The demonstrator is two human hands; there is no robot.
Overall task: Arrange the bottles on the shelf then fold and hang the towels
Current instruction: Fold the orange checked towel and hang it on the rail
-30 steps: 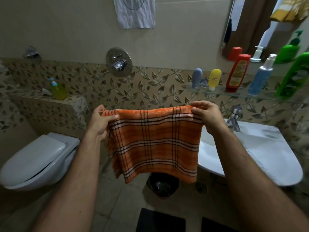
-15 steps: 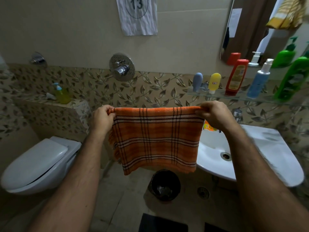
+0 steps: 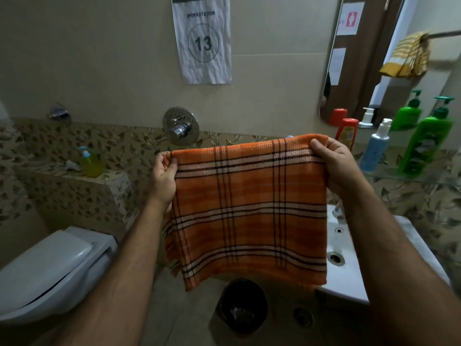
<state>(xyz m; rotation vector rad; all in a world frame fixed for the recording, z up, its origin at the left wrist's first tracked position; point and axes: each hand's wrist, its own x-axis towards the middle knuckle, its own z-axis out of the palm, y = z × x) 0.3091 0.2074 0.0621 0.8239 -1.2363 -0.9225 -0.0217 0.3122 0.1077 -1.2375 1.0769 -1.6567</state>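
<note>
Both hands up in front of the chest, holding an orange checked towel [image 3: 249,208] spread flat by its top corners. Left hand [image 3: 163,179] pinches the top left corner, thumb and fingers closed on the cloth. Right hand [image 3: 333,166] grips the top right corner, thumb on the near face, fingers curled behind. Top edge tilts, right corner higher than left. Towel hangs free in the air, touching nothing else; lower edge fringed and uneven.

Behind the towel to the right: white sink [image 3: 346,265], partly covered by the cloth. Above it a glass shelf [image 3: 411,177] with bottles standing upright: red bottle [image 3: 347,132], blue pump bottle [image 3: 375,148], green pump bottle [image 3: 425,141]. Mirror [image 3: 361,58] above the shelf. A yellow striped towel [image 3: 406,56] hangs on a rail at upper right.

Left: toilet [image 3: 50,268], lid down. Ledge behind it carries a yellow soap bottle [image 3: 91,162]. Black bin [image 3: 243,305] on the floor below the towel. Paper sign [image 3: 203,39] on the wall reads 13.
</note>
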